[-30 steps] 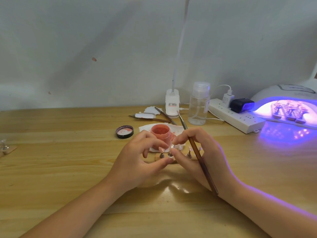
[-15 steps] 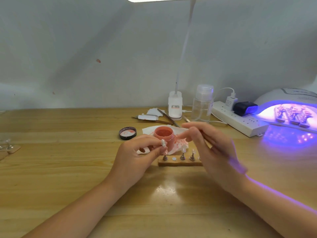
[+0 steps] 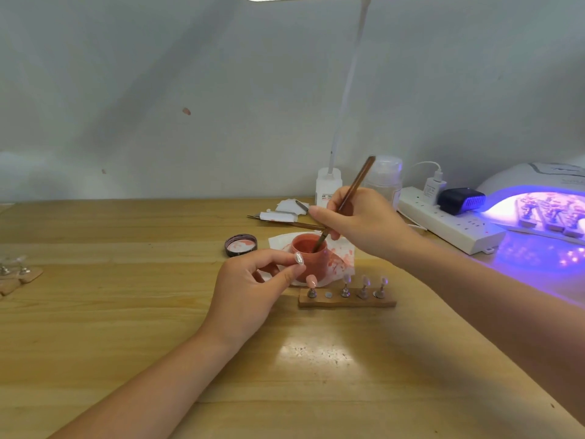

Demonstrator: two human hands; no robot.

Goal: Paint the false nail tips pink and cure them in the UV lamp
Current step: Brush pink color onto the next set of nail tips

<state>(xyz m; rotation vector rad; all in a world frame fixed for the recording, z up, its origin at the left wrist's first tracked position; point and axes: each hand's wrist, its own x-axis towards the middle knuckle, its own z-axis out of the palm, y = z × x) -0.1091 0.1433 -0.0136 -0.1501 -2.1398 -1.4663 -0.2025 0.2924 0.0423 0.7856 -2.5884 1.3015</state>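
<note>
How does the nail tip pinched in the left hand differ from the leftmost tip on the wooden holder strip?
The nail tip in the left hand looks pale and unpainted; the leftmost tip on the strip is pink. The held tip is pinched by the left hand above the table; the pink one stands on a stud in the wooden strip. The held tip is beside the paint pot; the pink one is in front of it. Both are small oval false nails.

- The left hand (image 3: 250,289) hovers low over the middle of the table, forearm reaching in from the near edge, thumb and forefinger pinching a small pale nail tip (image 3: 298,258).
- The right hand (image 3: 357,223) is raised farther back, fingers curled round a brush (image 3: 348,198), forearm entering from the right edge.
</note>
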